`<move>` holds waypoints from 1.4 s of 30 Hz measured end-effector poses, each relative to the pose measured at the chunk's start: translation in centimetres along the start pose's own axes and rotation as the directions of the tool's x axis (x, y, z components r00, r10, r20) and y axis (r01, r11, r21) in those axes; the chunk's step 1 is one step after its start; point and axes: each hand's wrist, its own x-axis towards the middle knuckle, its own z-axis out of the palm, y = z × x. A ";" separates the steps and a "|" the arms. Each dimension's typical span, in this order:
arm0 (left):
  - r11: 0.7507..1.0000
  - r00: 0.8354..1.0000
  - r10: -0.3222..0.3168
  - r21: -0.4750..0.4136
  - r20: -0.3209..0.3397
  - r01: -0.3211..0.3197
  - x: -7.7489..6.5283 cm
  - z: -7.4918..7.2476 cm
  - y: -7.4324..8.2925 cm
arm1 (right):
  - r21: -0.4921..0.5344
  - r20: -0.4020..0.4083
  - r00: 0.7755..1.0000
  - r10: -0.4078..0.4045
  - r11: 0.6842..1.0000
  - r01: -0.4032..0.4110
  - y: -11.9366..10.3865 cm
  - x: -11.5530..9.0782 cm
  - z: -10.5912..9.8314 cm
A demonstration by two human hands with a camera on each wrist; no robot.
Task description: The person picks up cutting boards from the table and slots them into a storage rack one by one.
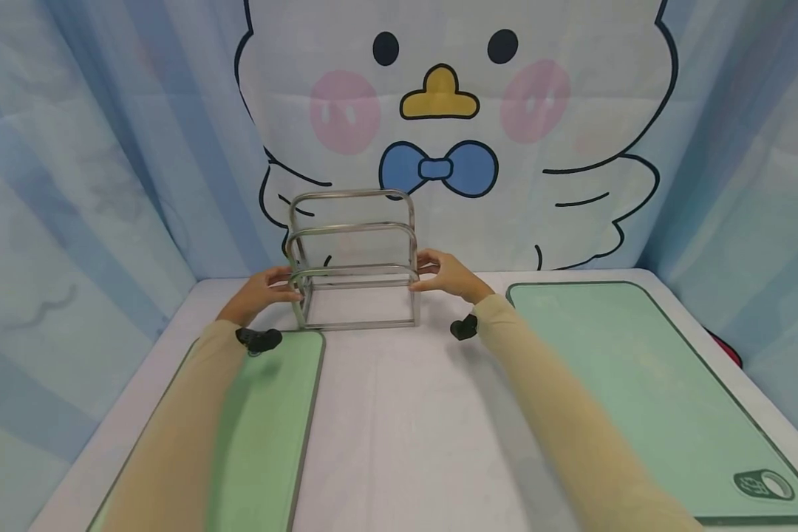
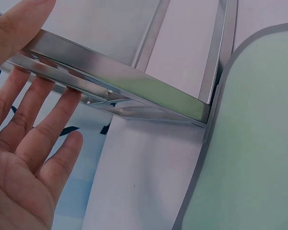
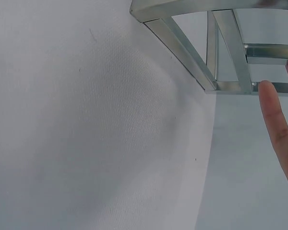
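Silver metal three-arch rack (image 2: 120, 79), upright; left hand (image 1: 264, 294), right hand (image 1: 454, 277) at opposite sides, both part-curled, gripping it between thumb and fingers.

Metal rack (image 3: 182, 52): cut off in both wrist views. Right hand (image 3: 285, 143): mostly outside the right wrist view. Left green board (image 1: 259, 428): partly covered by the left sleeve (image 1: 166, 443), cropped below. Red object (image 1: 728, 351): apparently mostly hidden; unidentifiable.

My head view looks forward and down from farther back; my left and right wrist views look from close beside opposite ends of the silver metal-barred rack (image 1: 352, 270), which all three share.
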 end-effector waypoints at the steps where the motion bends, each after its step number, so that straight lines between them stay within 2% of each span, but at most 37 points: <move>1: 1.000 1.000 -0.001 0.005 -0.001 0.001 0.1 0.1 0.0 | 0.000 0.001 1.000 -0.002 1.000 0.002 0.0 -0.1 -0.1; 7: 1.000 1.000 0.002 0.010 -0.002 -0.002 0.7 0.6 0.3 | 0.009 0.002 1.000 -0.011 1.000 0.011 0.2 -0.4 -0.8; 16: 0.999 1.000 0.017 -0.048 -0.011 -0.017 1.2 1.4 0.1 | 0.013 0.001 1.000 -0.014 1.000 0.014 0.7 -0.8 -1.5; 24: 0.995 0.998 0.055 -0.087 -0.007 -0.055 1.4 2.3 0.0 | 0.009 -0.007 1.000 -0.016 1.000 0.016 0.8 -1.4 -1.9; 42: 0.990 0.995 0.102 -0.094 0.010 -0.100 2.1 4.0 0.4 | 0.044 -0.001 1.000 -0.001 0.999 0.001 1.7 -3.0 -3.2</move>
